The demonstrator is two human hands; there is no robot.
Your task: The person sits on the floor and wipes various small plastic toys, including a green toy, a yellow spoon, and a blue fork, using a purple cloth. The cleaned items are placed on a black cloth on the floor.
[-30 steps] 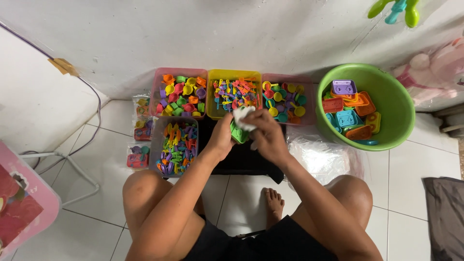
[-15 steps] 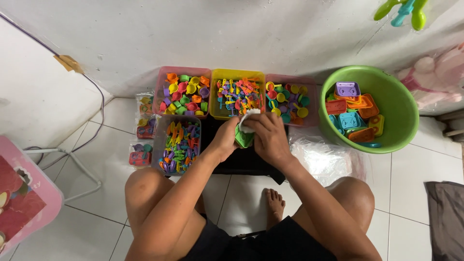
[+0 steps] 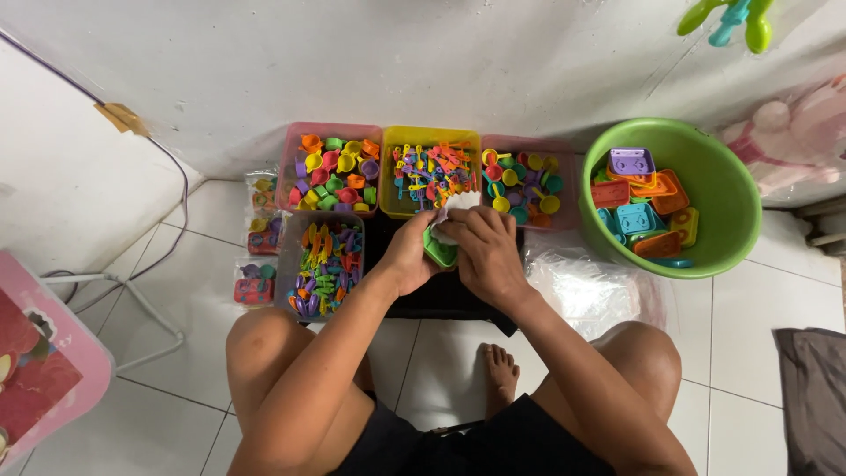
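While the person sits on the white tile floor [image 3: 758,308] with knees apart, both hands meet over a black mat [image 3: 441,295]. The biggest thing is the round green tub [image 3: 736,211], off to the right of the black mat, and it holds flat toy pieces in purple, orange and blue. A clear plastic bag [image 3: 590,291] lies just beside the black mat, between it and the green tub. Behind the black mat, along the wall, stand three boxes in a row. The pink box [image 3: 330,167] is full of little toy cups, the yellow box [image 3: 429,172] in the middle has tiny toy tools, and the other pink box [image 3: 529,181] has small toy pans. A clear box [image 3: 322,264] of bright little spoons and forks sits just left of the black mat. Further left lie small packed bags of toys [image 3: 257,238]. Above the black mat, the left hand [image 3: 407,256] and the right hand [image 3: 485,256] are close together. Both hands are clamped on one small green toy piece [image 3: 439,254], with fingers curled round it. A bit of white paper [image 3: 454,207] sticks up from between the hands, touching the green toy piece.
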